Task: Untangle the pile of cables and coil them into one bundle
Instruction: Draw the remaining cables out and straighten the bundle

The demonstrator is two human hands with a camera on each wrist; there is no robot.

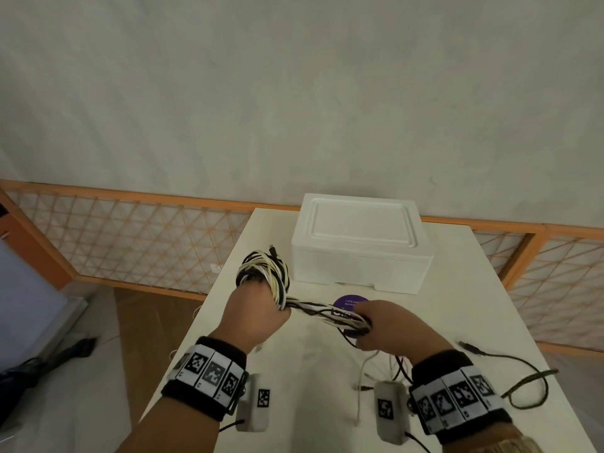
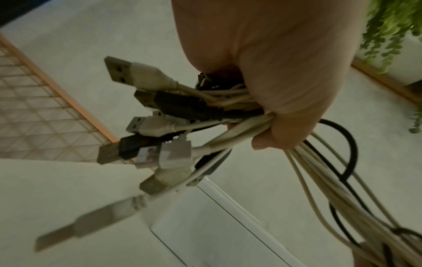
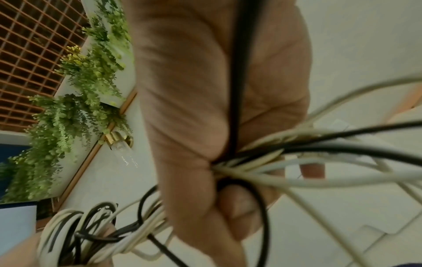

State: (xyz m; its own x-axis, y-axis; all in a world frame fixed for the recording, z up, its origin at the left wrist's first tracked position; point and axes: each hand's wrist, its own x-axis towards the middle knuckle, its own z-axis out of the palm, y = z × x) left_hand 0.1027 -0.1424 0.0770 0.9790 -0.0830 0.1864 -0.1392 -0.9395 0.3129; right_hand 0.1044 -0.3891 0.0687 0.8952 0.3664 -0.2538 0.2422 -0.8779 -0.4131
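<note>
Fisted tight, my left hand (image 1: 253,317) grips the coil of cables (image 1: 264,273) wound round it, above the tabletop's (image 1: 457,289) left edge. My right hand (image 1: 385,328) curls round the strands (image 1: 330,313) running from it, mid-table; loose tails (image 1: 523,377) lie toward the right edge, near a foam box (image 1: 359,246).

Your wrists: black fabric wristbands (image 1: 203,377) carrying white black-patterned marker squares (image 1: 456,399), grey box-shaped cameras (image 1: 389,410) attached, thin black leads (image 1: 416,441) trailing.
</note>
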